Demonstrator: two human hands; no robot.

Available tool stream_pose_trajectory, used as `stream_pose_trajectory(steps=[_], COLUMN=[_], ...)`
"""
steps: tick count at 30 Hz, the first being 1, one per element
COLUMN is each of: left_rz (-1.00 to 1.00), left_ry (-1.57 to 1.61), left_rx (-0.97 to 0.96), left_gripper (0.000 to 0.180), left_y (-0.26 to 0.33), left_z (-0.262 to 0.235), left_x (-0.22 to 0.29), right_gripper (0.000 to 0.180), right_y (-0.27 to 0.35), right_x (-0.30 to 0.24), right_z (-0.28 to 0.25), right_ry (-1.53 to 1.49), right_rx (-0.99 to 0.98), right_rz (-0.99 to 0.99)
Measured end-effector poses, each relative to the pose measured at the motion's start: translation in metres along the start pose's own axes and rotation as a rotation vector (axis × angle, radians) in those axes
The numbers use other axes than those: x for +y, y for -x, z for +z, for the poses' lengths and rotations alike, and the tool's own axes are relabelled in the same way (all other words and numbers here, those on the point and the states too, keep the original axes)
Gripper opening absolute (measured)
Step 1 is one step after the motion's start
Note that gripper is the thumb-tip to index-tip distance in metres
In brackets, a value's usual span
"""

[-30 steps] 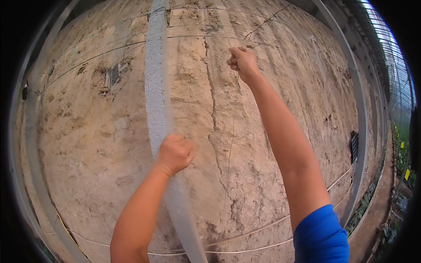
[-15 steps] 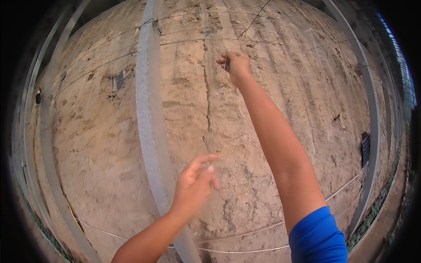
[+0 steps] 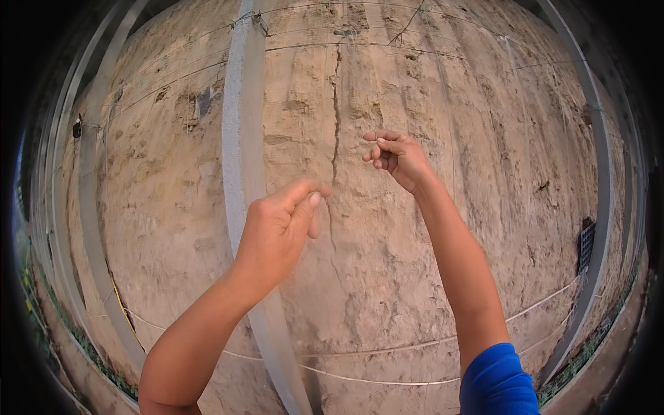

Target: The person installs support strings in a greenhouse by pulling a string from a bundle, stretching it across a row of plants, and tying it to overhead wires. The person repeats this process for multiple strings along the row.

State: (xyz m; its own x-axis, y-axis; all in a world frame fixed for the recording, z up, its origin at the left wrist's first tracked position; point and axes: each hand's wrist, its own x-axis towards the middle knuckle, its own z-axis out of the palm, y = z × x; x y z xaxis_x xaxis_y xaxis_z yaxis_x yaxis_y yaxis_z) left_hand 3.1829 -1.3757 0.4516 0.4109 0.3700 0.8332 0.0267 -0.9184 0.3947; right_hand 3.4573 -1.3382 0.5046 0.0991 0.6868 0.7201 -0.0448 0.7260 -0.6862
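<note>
My left hand [image 3: 280,223] is raised in front of the grey concrete post [image 3: 243,131], its thumb and forefinger brought together in a pinch. Farther up and to the right, my right hand [image 3: 401,158] pinches thumb against forefinger, with the other fingers loosely curled. Whatever either pinch holds is too fine to make out. Both hands hover before a rough tan earthen wall [image 3: 387,277], and a dark vertical crack [image 3: 337,117] runs down it between them. Neither hand visibly touches the wall or the post.
Thin wires [image 3: 304,45] cross the upper wall. Pale cords [image 3: 387,380] stretch across low down. Another grey post [image 3: 603,166] rises at the right, beside a dark grid-like panel [image 3: 586,245]. A yellow cord [image 3: 121,301] hangs at the lower left.
My right hand has come down and slightly right from high on the wall. My left hand has risen and moved left, its spread fingers now drawn together. The view has shifted slightly.
</note>
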Motion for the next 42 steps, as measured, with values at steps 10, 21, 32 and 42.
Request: stream_pose_trajectory(steps=[10, 21, 32, 42], left_rz=[-0.391, -0.457, 0.07, -0.134], left_ry=[0.286, 0.158, -0.368, -0.296], left_rx=[-0.217, -0.178, 0.29, -0.168], left_gripper=[0.026, 0.022, 0.024, 0.02], left_y=[-0.044, -0.041, -0.007, -0.03], left_z=[0.043, 0.018, 0.041, 0.053], left_x=[-0.021, -0.035, -0.063, -0.083], right_gripper=[0.018, 0.035, 0.015, 0.009], right_y=[0.114, 0.028, 0.009, 0.011], right_x=[0.046, 0.018, 0.033, 0.034], right_z=[0.033, 0.038, 0.055, 0.038], right_ry=[0.032, 0.06, -0.007, -0.102], right_rx=[-0.392, -0.413, -0.146, -0.287], right_rz=[0.262, 0.155, 0.179, 0.139])
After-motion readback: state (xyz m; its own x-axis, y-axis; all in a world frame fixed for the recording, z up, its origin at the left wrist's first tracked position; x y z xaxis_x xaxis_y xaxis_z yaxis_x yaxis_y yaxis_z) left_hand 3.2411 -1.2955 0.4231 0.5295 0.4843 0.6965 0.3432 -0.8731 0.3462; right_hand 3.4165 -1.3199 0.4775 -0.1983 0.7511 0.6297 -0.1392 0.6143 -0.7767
